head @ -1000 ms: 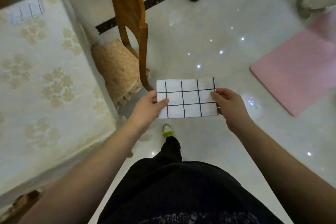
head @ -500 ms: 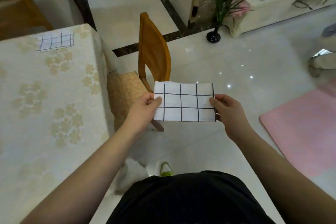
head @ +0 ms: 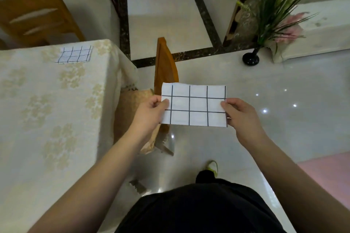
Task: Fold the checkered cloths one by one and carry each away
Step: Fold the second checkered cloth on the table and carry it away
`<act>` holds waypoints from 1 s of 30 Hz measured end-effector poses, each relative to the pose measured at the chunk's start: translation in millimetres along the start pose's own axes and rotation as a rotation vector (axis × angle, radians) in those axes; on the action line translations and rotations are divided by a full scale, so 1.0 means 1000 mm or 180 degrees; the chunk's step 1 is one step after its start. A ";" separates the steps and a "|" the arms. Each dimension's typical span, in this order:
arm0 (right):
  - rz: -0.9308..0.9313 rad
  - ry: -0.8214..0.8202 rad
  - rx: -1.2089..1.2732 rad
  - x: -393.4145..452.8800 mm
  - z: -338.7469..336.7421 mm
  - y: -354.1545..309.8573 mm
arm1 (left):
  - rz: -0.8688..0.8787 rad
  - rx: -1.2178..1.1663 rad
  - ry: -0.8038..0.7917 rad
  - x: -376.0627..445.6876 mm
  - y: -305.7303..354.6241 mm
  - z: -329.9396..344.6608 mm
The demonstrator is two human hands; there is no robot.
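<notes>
A folded white cloth with a black grid (head: 195,105) is held flat in the air in front of me, above the floor. My left hand (head: 149,113) pinches its left edge with thumb on top. My right hand (head: 240,114) pinches its right edge the same way. A second folded checkered cloth (head: 75,54) lies on the far corner of the table with the floral cover (head: 47,111) at my left.
A wooden chair (head: 164,73) with a tan cushion stands right of the table, just behind the held cloth. A black vase with grass (head: 251,58) stands at the back right by a white cabinet. A pink mat (head: 329,174) lies at the right edge.
The view has risen and swung toward the table and chair. The cloth stays pinched between both hands. The far cloth on the table now sits closer to the middle of view.
</notes>
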State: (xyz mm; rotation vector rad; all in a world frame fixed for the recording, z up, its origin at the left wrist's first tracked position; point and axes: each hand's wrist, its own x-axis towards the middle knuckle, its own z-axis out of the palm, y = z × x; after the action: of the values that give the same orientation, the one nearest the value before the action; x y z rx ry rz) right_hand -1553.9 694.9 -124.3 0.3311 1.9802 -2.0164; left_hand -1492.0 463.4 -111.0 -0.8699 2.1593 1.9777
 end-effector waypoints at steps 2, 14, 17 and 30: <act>-0.0017 -0.0102 -0.0072 0.025 -0.015 -0.015 | -0.0015 -0.0030 0.0033 0.009 0.015 0.020; -0.0161 -0.0397 -0.0198 0.146 -0.056 -0.088 | 0.0060 -0.0192 0.0443 0.067 0.091 0.092; -0.0179 -0.0489 -0.0222 0.171 -0.051 -0.102 | 0.0088 -0.0302 0.0493 0.088 0.107 0.095; -0.0288 -0.1000 -0.0555 0.303 0.018 -0.185 | 0.0356 -0.0776 0.0754 0.220 0.179 0.081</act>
State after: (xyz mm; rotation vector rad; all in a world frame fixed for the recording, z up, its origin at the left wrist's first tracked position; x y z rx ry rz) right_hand -1902.9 664.3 -62.1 -0.1102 1.9784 -1.7978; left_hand -1782.4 463.5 -59.5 -1.0906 2.1577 2.3389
